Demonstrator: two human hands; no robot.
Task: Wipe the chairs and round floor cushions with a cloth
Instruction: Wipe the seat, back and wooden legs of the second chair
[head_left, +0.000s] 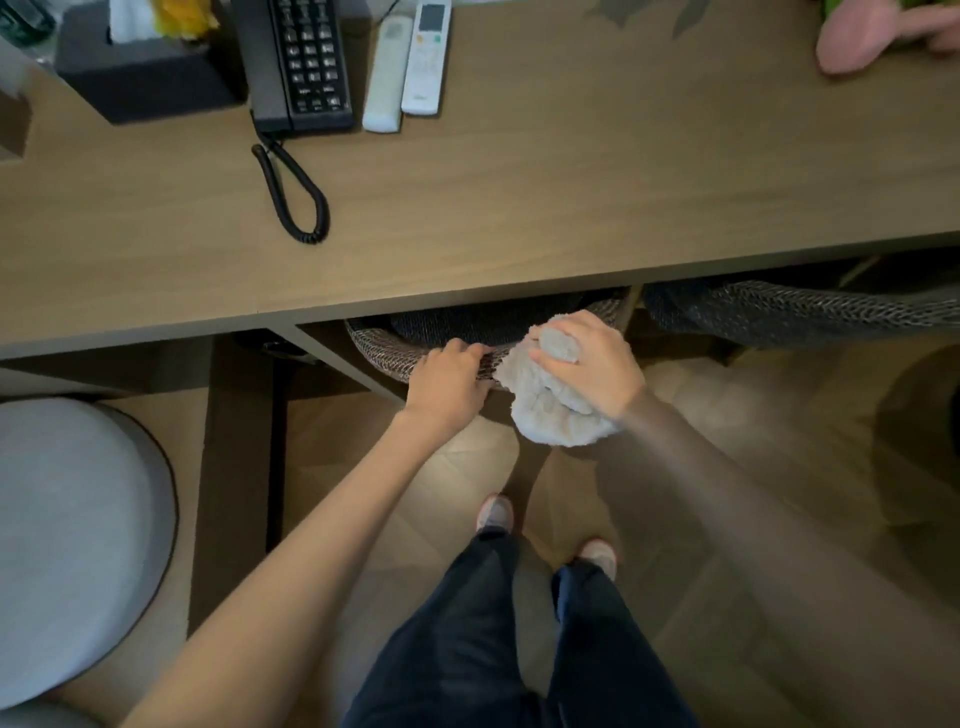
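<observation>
A woven chair (384, 345) with a dark seat cushion is tucked under the wooden desk (519, 208), only its curved back rim showing. My left hand (449, 382) grips that rim, fingers curled over the top. Just to the right, my right hand (589, 364) holds a bunched white fluffy cloth (545, 410) against the same rim. A second woven chair (789, 312) sits under the desk further right. At the left edge lies a round grey floor cushion (67, 545).
On the desk stand a black telephone (301, 62) with coiled cord, two white remotes (408, 62), a dark tissue box (145, 73) and a pink object (862, 36) at the far right. My legs and feet stand on the wooden floor (727, 441) below.
</observation>
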